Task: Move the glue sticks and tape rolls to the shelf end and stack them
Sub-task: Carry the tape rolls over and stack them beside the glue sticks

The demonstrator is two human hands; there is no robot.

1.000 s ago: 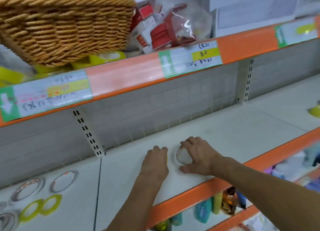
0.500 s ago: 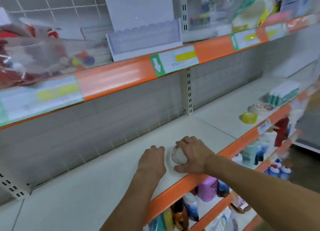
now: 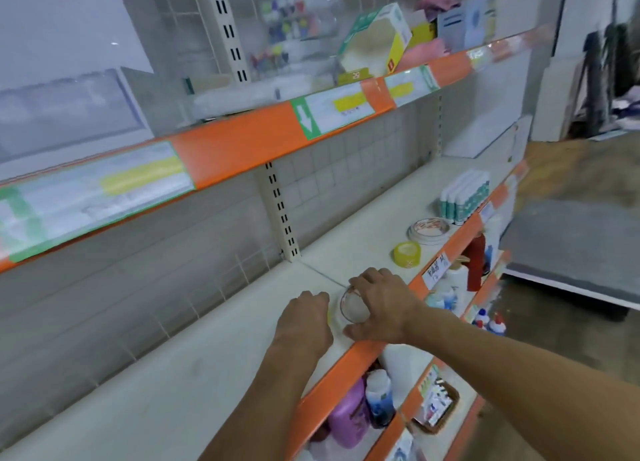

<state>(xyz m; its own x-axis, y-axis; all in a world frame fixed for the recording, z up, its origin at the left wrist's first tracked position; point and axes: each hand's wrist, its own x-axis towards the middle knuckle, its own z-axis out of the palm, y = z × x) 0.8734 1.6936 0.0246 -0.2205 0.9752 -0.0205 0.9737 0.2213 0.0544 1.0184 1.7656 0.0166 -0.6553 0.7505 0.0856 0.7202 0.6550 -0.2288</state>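
The right hand (image 3: 379, 304) curls its fingers and thumb round a clear tape roll (image 3: 351, 307) lying on the white shelf (image 3: 214, 367) near its orange front edge. Just left of that roll, the left hand (image 3: 304, 318) rests knuckles-up with fingers curled under; what it holds cannot be told. Farther right of the roll stand a yellow tape roll (image 3: 407, 252), stacked clear rolls (image 3: 428, 230) and a row of glue sticks (image 3: 465, 197).

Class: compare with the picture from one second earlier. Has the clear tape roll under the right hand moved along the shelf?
Yes. The tape roll has slid right along the shelf, toward the yellow roll: it has passed one upright and now lies by the next.
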